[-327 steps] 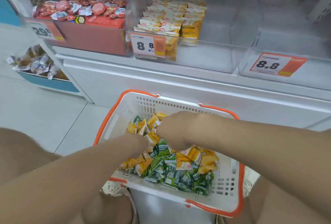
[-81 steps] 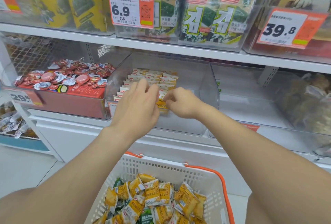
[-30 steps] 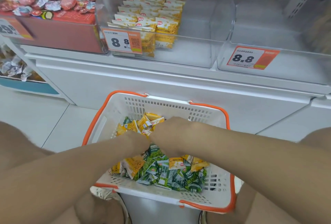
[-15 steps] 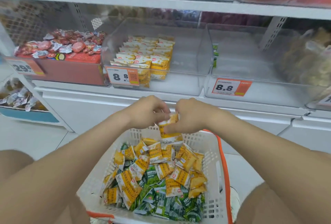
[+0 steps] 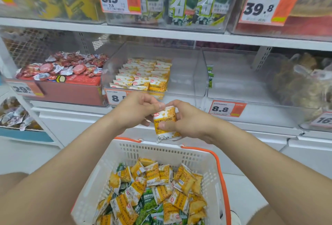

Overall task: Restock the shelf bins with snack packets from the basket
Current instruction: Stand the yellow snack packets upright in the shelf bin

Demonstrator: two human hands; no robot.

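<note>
"Holding anything, those 2 hands?"

"Yes — the left hand [image 5: 136, 111] pinches the top of 1 yellow-and-white foil snack packet [image 5: 166, 127] marked CRAB ROE FLAVORED, and the right hand [image 5: 188, 122] curls round its side."

"Where is it?"

"Upright, just over the far rim of the white slotted plastic basket with orange trim [image 5: 161, 150], in front of the clear plastic shelf bin [image 5: 186, 81] — not in it. Matching packets [image 5: 143, 77] stand in rows in that bin."

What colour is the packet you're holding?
The packet is yellow-orange with white top and bottom ends, lettered CRAB ROE FLAVORED. It shows best in the head view.
</note>
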